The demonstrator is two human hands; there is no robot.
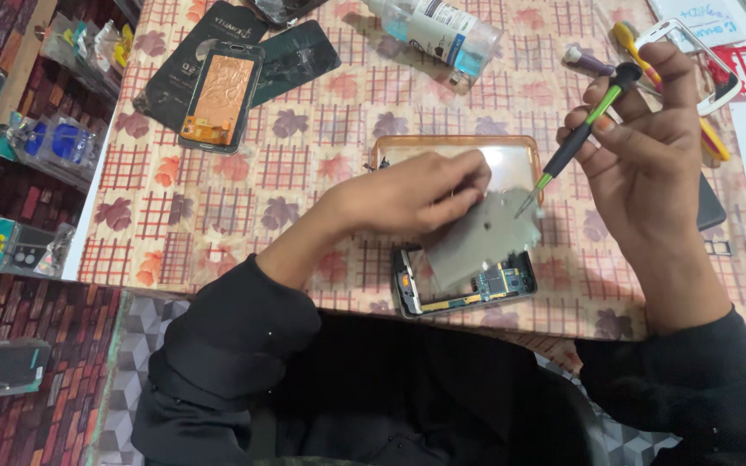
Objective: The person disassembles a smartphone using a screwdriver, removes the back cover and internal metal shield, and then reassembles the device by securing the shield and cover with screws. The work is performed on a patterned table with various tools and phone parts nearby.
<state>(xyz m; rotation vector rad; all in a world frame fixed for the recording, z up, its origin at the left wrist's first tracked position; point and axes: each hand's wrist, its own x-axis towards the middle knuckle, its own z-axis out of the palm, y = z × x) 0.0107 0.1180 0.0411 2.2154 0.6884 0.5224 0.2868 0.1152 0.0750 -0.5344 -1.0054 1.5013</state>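
On the table (218, 216), which is wearing a checked cloth with leaf patterns, the person is sitting with both arms in black sleeves and is working over an opened smartphone (468, 293). This phone is lying near the table's front edge, and its circuit board is showing along the lower side. Just behind it, a clear orange-tinted phone case (524, 155) is lying flat.

Further back on the left, a dark phone panel (196, 52) is resting, and another opened phone with a copper-coloured inner plate (222, 97) is lying on top of it. A clear plastic bottle with a blue label (442, 33) is lying on its side at the far edge. At the far right, a white phone frame (718, 73) is lying, partly hidden behind the right hand.

The left hand (407, 194) is grasping a grey metal plate (481, 237) with the fingers closed over its upper edge, and is holding it tilted above the opened smartphone. The right hand (649, 147) is clenched around a screwdriver with black and green handle (580, 138), holding it slanted, and the thin tip is touching the plate's right upper corner.
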